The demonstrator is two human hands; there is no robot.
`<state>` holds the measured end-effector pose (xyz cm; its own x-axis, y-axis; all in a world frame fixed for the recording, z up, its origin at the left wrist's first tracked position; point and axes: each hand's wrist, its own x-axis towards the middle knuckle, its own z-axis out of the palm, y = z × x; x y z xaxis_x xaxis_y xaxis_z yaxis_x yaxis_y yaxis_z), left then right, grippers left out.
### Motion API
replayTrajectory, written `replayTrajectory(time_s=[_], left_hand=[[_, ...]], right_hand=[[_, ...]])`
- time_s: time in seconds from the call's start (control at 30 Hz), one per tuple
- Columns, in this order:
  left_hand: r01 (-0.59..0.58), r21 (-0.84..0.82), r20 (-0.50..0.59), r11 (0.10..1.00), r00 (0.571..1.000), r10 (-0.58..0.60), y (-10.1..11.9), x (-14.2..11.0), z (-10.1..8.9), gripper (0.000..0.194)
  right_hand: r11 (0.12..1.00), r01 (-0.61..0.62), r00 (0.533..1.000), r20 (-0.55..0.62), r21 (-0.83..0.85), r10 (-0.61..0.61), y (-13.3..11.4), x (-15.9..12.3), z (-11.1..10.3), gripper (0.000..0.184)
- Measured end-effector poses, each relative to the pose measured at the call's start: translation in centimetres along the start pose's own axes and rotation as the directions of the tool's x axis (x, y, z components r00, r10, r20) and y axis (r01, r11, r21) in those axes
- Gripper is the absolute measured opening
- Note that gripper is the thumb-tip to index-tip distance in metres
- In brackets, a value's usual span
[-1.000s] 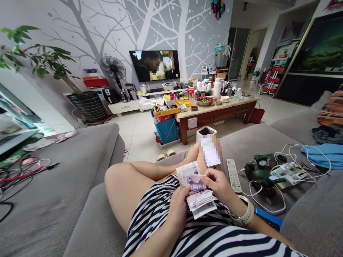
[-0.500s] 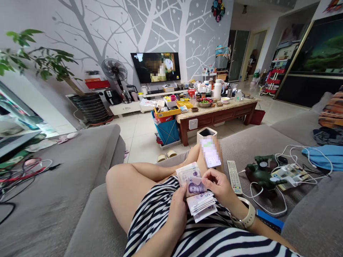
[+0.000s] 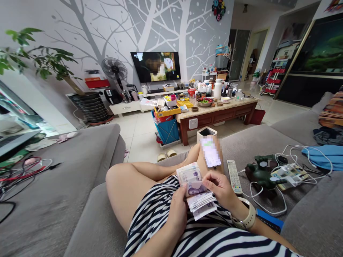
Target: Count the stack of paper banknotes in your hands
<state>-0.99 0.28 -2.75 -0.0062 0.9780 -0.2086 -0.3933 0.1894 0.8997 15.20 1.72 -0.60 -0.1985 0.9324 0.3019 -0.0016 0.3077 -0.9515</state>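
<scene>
Steel bowl of red and green fruit beyond banknotes, pinched between both hands' fingers.

Saw a grey sofa carrying a pale remote control, a dark green object and a power strip — all amid white cables. Noticed a bright blue cloth near the strip, dark folded fabric beyond it — and tangled cables on the left section.
</scene>
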Motion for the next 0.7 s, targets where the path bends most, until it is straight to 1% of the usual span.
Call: replayTrajectory(time_s=[0.23, 0.37, 0.5, 0.6, 0.7], left_hand=[[-0.01, 0.005, 0.015, 1.0, 1.0, 0.01, 0.2, -0.1, 0.1, 0.032], [0.022, -0.08, 0.05, 0.997, 0.999, -0.018, 0.0, 0.0, 0.0, 0.041], [0.041, -0.122, 0.044, 0.992, 0.998, -0.036, -0.1, 0.1, 0.0, 0.045], [0.052, -0.124, 0.019, 0.991, 0.999, -0.05, 0.0, -0.1, 0.1, 0.042], [0.041, -0.071, -0.034, 0.997, 0.998, -0.043, 0.3, -0.5, 0.4, 0.037]], right_hand=[[1.0, -0.016, 1.0, 0.007, 0.001, 0.016, 0.0, -0.1, 0.0, 0.042], [0.999, -0.003, 0.999, 0.039, 0.043, 0.002, 0.0, -0.2, 0.0, 0.045], [0.996, -0.026, 0.997, 0.073, 0.09, 0.019, 0.2, -0.2, 0.0, 0.047], [0.995, -0.076, 0.997, 0.034, 0.071, 0.074, 0.6, 0.0, 0.1, 0.043], [0.992, -0.115, 0.992, -0.046, 0.047, 0.118, 1.0, 0.3, 0.1, 0.044]])
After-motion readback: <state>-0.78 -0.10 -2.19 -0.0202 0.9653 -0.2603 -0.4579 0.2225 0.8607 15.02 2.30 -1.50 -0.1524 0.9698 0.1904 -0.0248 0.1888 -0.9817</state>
